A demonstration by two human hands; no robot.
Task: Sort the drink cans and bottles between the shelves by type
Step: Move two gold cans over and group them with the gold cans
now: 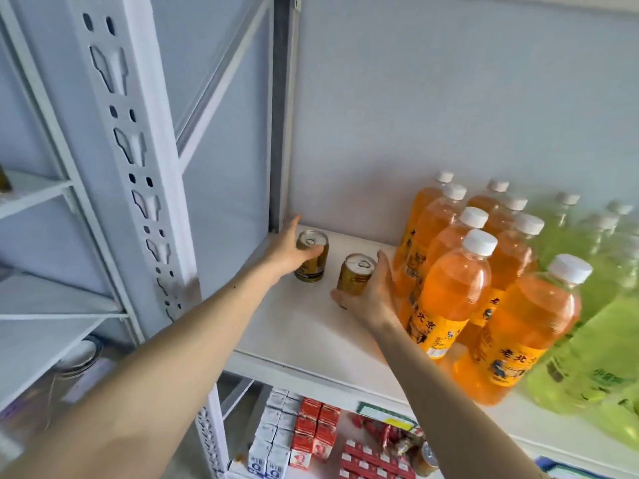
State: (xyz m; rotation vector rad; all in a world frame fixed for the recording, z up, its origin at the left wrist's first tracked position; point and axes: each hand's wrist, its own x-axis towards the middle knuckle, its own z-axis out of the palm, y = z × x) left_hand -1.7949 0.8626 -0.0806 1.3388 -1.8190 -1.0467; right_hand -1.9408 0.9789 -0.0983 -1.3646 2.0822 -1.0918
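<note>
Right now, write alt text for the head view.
Each hand grips a small gold metal drink can on a white shelf: left hand on the far can, right hand on the near can. Orange plastic bottles and green plastic bottles stand alongside.

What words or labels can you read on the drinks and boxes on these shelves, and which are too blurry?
"老北京" on the yellow label of the front orange-drink plastic bottle.
"老北" on the nearest orange-drink plastic bottle; the rest is turned away.
Dark band on the gold metal can in the left hand: too blurred to read.
Gold metal can in the right hand: print hidden.
Green-drink plastic bottles: blurred.
Red and white cartons below: too small to read.
</note>
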